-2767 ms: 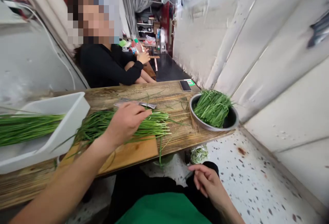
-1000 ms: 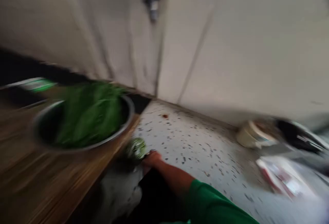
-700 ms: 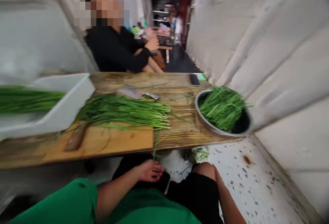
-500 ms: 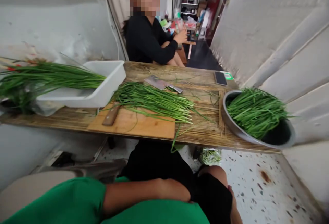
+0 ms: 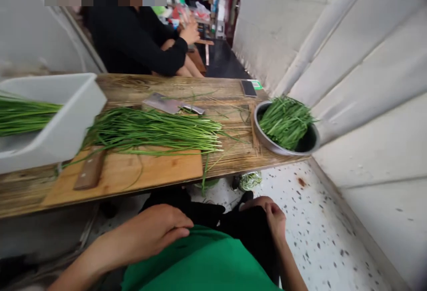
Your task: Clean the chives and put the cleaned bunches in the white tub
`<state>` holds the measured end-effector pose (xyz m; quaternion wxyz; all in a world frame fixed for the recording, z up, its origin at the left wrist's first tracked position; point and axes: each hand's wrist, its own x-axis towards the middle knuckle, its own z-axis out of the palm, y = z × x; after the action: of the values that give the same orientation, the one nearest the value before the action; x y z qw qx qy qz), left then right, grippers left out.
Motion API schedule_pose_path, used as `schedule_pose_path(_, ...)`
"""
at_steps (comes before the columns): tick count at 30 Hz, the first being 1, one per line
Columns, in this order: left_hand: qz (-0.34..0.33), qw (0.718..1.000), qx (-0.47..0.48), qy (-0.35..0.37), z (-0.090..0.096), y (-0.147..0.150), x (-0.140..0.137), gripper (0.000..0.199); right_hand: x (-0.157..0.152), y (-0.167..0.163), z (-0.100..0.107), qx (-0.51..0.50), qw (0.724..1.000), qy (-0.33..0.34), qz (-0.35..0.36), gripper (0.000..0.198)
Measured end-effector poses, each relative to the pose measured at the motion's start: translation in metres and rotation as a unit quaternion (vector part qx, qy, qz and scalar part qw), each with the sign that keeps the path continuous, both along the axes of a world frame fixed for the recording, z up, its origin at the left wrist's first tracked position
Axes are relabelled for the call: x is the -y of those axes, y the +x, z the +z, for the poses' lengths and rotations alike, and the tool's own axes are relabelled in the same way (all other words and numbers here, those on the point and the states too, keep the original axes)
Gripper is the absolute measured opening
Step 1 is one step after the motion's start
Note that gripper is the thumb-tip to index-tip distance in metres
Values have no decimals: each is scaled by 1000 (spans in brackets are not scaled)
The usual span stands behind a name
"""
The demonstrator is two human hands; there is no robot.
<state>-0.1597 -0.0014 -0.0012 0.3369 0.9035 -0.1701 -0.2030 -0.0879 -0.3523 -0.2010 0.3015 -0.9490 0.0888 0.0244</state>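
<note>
Okay, so your left hand [image 5: 163, 228] is over your lap, in front of your green shirt [image 5: 200, 264], thumb and fingers drawn close together; can't tell if anything is pinched in there. Your right hand [image 5: 276, 222] is by your right knee, fingers curled in narrow — can't tell what's in it either, or whether it's touching the knee.

The long bundle of thin green stalks with pale ends [image 5: 153, 131] lies on the yellow-brown wooden cutting board [image 5: 160, 168], pale ends sticking out past its right edge onto the rough-grained brown wooden table [image 5: 230, 166]. A brown wooden handle with rivets [image 5: 89, 173] pokes out from under the greens on your left; whatever it's attached to is hidden. Just behind the bundle lies a broad silver metal cleaver [image 5: 163, 103].

More stalks sit in the white plastic tub [image 5: 78, 117] to your left, and the round grey metal bowl [image 5: 278, 148] on your right is heaped with leafy greens [image 5: 285, 119]. Behind that bowl there's a dark rectangular phone-like slab [image 5: 248, 88]. Across from you sits a person in black [image 5: 136, 42] — hands around a clear bottle with a green cap [image 5: 183, 13].
</note>
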Motion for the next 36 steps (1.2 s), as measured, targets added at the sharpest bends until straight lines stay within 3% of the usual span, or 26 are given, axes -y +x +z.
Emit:
schedule_pose_path(4, -37, 998, -48, -21, -7, 12, 3, 30, -38, 34, 60, 200, 978, 48, 42, 36)
schedule_pose_path(7, -42, 997, -57, -27, -13, 22, 8, 30, -62, 71, 106, 269, 959, -27, 81, 31)
schedule_pose_path(9, -48, 997, -58, -36, -17, 28, 12, 30, -73, 95, 127, 240, 962, -97, 84, 28)
schedule_pose_path(13, -55, 995, -57, -54, -20, 38, 21, 30, -88, 123, 141, 144, 967, -198, 75, 22)
schedule_pose_path(18, -76, 991, -77, -80, -15, 44, 34, 31, -91, 114, 143, 60, 967, -234, 77, 21)
schedule_pose_path(23, -93, 986, -70, -116, -13, 55, 52, 31, -80, 79, 154, 11, 988, -125, 87, 16)
schedule_pose_path(27, -10, 972, -143, -187, -28, 73, 78, 34, -64, 36, 162, -52, 989, 38, 133, 11)
schedule_pose_path(30, 92, 937, -199, -271, -45, 86, 106, 41, -49, -1, 163, -95, 967, 142, 186, 10)
schedule_pose_path(32, 133, 909, -226, -325, -53, 91, 123, 46, -39, -24, 161, -120, 952, 177, 219, 10)
schedule_pose_path(36, 123, 863, -279, -402, -57, 87, 142, 36, -18, -54, 156, -155, 936, 175, 265, 12)
